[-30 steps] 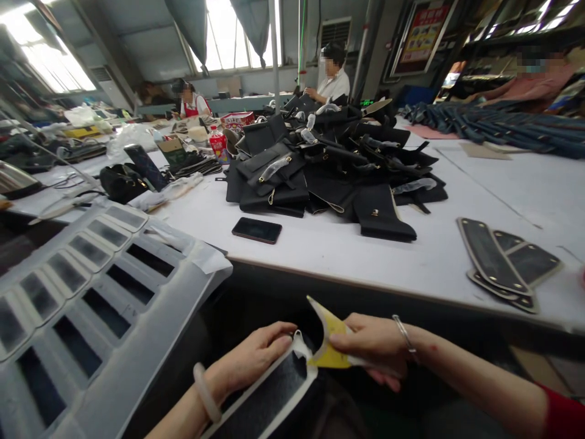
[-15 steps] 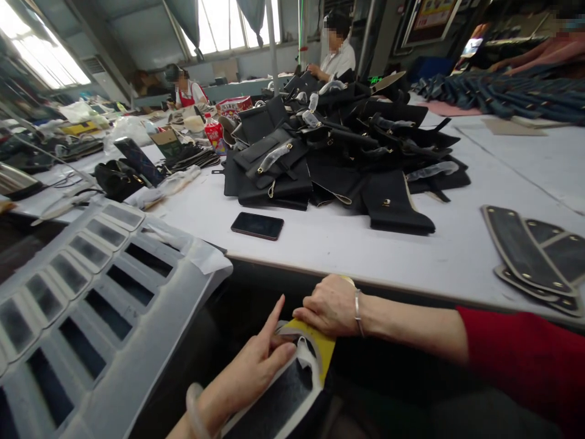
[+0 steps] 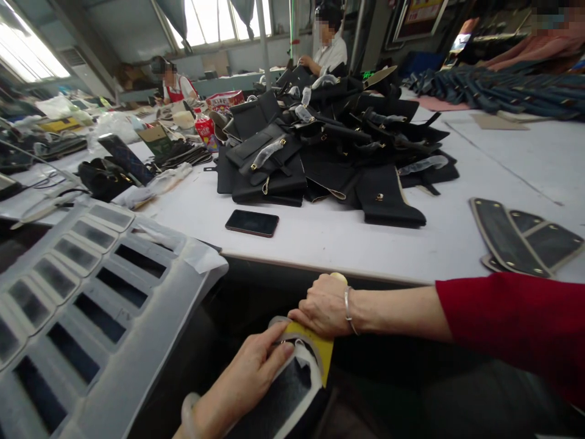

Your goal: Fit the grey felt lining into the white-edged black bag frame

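Note:
Below the table edge, my left hand [image 3: 253, 372] is closed on a black leather-like piece [image 3: 283, 393] with a broad pale border. Its thumb and fingers press near the upper end, where a whitish strip curls up. My right hand [image 3: 320, 308] makes a fist around a flat yellow tool [image 3: 322, 350], whose wide sheet-like part lies against the curved end of the black piece. A pale yellow tip shows above the fist. Most of the grip is hidden by the fingers, and the black piece's lower part lies in shadow.
Left stands a grey rack [image 3: 183, 317] bearing several pale-bordered dark panels [image 3: 55, 274]. On the white table [image 3: 315, 244] are a phone [image 3: 252, 223], a heap of black bag parts [image 3: 333, 146], studded dark panels [image 3: 507, 238] and a red bottle [image 3: 205, 129]. Co-workers sit beyond.
My left index finger, stretched out before, has come down against the piece beside the yellow tool. Both hands keep nearly the same place; the view has shifted slightly.

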The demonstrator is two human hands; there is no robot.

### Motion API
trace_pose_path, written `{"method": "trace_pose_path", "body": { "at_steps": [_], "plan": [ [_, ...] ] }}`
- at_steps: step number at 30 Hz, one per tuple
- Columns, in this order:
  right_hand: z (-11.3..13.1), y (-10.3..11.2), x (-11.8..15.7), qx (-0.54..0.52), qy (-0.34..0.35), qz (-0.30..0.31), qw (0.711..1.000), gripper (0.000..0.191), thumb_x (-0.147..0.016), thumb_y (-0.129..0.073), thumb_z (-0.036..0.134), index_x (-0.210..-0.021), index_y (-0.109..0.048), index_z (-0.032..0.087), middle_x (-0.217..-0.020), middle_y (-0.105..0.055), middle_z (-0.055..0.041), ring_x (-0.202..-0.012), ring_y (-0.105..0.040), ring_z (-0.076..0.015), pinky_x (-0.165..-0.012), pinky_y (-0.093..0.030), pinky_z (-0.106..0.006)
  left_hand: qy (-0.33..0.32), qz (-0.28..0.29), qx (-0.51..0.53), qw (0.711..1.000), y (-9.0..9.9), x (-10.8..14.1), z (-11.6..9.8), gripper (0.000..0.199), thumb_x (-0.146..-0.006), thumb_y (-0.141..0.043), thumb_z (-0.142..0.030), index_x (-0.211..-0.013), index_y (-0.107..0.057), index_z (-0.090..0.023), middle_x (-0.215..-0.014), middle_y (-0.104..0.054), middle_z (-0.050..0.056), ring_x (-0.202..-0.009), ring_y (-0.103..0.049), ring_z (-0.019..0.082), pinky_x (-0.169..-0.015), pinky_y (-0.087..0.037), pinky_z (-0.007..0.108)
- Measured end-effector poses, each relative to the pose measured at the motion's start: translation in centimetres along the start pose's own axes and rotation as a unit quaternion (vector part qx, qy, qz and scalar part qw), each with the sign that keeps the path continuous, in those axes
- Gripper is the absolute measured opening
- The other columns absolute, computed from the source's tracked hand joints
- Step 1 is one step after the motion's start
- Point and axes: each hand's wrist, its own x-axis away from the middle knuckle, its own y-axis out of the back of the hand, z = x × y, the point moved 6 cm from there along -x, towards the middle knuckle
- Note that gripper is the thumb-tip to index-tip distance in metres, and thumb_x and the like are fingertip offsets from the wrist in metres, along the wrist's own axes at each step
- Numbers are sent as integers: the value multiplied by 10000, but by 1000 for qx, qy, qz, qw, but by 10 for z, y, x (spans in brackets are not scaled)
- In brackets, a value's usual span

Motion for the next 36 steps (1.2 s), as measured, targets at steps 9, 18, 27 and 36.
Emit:
{"method": "trace_pose_path", "body": {
  "at_steps": [9,18,27,36],
  "plan": [
    [7,-4,10,-16,-6,13,1000,591,-1026,-270,402,-819,-766,155,-777,-755,-152,-746,-735,-322,-626,-513,-380,-22,-6,-83,996,-4,2,-5,323,-1004,-387,-401,-988,-651,-216,-866,-674,-7,-787,-616,154,-729,-403,237],
    [16,-8,22,-32,-35,5,999,633,-1021,-254,425,-774,-769,151,-765,-749,-170,-724,-732,-331,-622,-493,-381,-13,13,9,1000,-4,7,-6,441,-983,-358,-484,-1042,-688,-199,-994,-686,29,-927,-599,211,-855,-419,269],
    [10,-20,37,-136,-68,-17,988,639,-985,-265,489,-684,-711,145,-669,-700,-176,-668,-682,-288,-672,-428,-381,54,38,135,989,-1,-14,-3,387,-829,-533,-424,-807,-736,-95,-662,-567,8,-636,-439,146,-608,-351,263],
    [-15,-72,46,-539,-175,24,824,872,-800,159,784,-824,-493,206,-551,-314,60,-451,-287,-109,-453,-314,-250,89,60,167,980,-6,-18,8,382,-747,-580,-440,-818,-721,-92,-615,-529,-4,-539,-381,113,-548,-313,260]
  ]
}}
